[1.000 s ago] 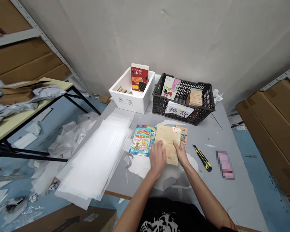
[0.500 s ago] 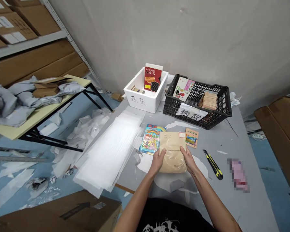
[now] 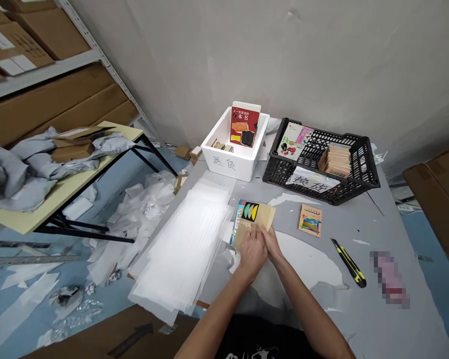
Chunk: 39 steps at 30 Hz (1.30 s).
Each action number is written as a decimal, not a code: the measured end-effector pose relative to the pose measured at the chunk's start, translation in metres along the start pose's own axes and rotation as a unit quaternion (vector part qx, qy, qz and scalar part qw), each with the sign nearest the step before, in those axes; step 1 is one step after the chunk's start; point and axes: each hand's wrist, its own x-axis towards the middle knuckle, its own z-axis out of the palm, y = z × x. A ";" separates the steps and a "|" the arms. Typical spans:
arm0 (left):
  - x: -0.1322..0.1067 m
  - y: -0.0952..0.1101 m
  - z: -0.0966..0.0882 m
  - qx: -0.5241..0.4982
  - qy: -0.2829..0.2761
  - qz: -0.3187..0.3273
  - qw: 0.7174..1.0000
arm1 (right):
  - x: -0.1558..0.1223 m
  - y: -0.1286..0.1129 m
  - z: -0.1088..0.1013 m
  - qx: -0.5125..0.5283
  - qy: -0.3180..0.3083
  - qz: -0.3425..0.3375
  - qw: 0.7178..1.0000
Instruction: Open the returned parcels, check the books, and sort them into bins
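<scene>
A tan book (image 3: 257, 218) with coloured leaf shapes on its cover lies on top of the colourful children's book (image 3: 237, 225), whose edge shows at its left. My left hand (image 3: 251, 253) and my right hand (image 3: 271, 243) rest side by side on the tan book's near end, fingers pressed down on it. A small green-and-orange booklet (image 3: 310, 220) lies apart to the right on the grey table (image 3: 362, 309).
A stack of white foam sheets (image 3: 189, 244) lies left of the books. At the back stand a white foam box (image 3: 232, 162) with a red book and a black crate (image 3: 359, 187) with books. A yellow-black utility knife (image 3: 348, 263) lies right.
The tan book has been turned over and moved left onto the children's book; its cover with leaf shapes now faces up. Both hands moved left with it and closer together.
</scene>
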 end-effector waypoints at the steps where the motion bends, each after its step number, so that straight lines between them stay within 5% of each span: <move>1: 0.005 -0.007 0.004 -0.018 -0.013 0.017 1.000 | 0.009 0.006 -0.002 -0.001 0.019 0.004 1.000; 4: 0.028 -0.038 0.016 -0.087 -0.025 0.020 0.996 | 0.036 0.028 -0.015 -0.107 0.050 0.002 0.993; 8: 0.063 -0.083 0.033 -0.082 -0.011 -0.099 0.992 | 0.059 0.055 -0.021 -0.289 0.127 0.040 0.948; 12: 0.083 -0.107 0.052 -0.065 -0.045 -0.139 0.987 | 0.066 0.071 -0.011 -0.342 0.198 0.065 0.916; 25: 0.097 -0.106 0.072 -0.084 -0.025 -0.223 0.971 | 0.080 0.082 0.009 -0.400 0.230 0.139 0.876; 39: 0.109 -0.117 0.074 -0.165 -0.017 -0.201 0.965 | 0.077 0.079 0.001 -0.368 0.237 0.115 0.892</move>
